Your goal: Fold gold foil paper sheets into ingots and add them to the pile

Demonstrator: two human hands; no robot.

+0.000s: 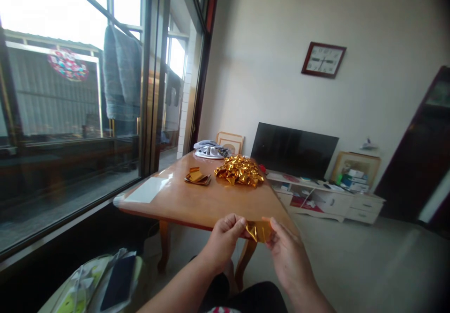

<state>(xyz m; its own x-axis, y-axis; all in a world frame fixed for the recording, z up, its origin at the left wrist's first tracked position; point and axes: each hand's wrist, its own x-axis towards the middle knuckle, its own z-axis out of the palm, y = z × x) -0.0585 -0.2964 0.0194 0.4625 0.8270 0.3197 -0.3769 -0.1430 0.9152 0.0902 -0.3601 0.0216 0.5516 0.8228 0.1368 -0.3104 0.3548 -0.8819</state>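
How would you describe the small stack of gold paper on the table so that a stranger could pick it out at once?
Start at the wooden table beside the big window. On its far half lies a heap of crumpled gold shapes, and just left of that heap sits the small stack of gold paper. Unlike the heap, it is low, flat and far smaller.

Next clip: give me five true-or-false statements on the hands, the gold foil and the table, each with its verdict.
1. Both hands hold one gold foil piece between them. True: left hand, right hand.
2. A heap of folded gold pieces lies on the table. True.
3. The small stack of foil sheets lies to the right of the heap. False: it lies to its left.
4. The held piece rests flat on the table. False: it is held at the near edge, off the top.
5. The clock stands on the table. False: it hangs on the wall.
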